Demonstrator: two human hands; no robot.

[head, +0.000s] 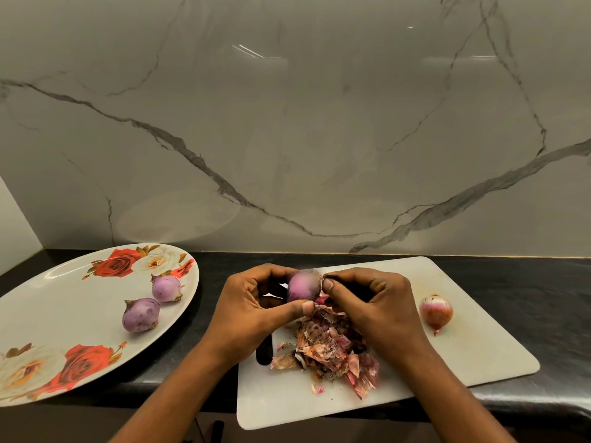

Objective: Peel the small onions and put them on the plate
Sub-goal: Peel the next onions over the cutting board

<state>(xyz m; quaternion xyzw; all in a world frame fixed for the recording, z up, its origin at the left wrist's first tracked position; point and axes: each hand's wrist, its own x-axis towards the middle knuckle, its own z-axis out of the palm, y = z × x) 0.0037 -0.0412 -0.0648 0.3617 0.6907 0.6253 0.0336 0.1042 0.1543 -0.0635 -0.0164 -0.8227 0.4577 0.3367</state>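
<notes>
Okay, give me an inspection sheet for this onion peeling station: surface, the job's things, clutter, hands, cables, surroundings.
Surface: black counter carrying a white cutting board, with a floral plate to the board's left.
Job's things: far peeled onion and near peeled onion lie on the plate; held onion, mostly bare, is above the board; unpeeled onion lies on the board's right part.
Clutter: peel pile on the board below the hands.
Hands: left hand grips the held onion; right hand pinches skin at its right side with thumb and fingers.
Cables: nothing seen.
Surroundings: veined marble wall behind the counter.
</notes>
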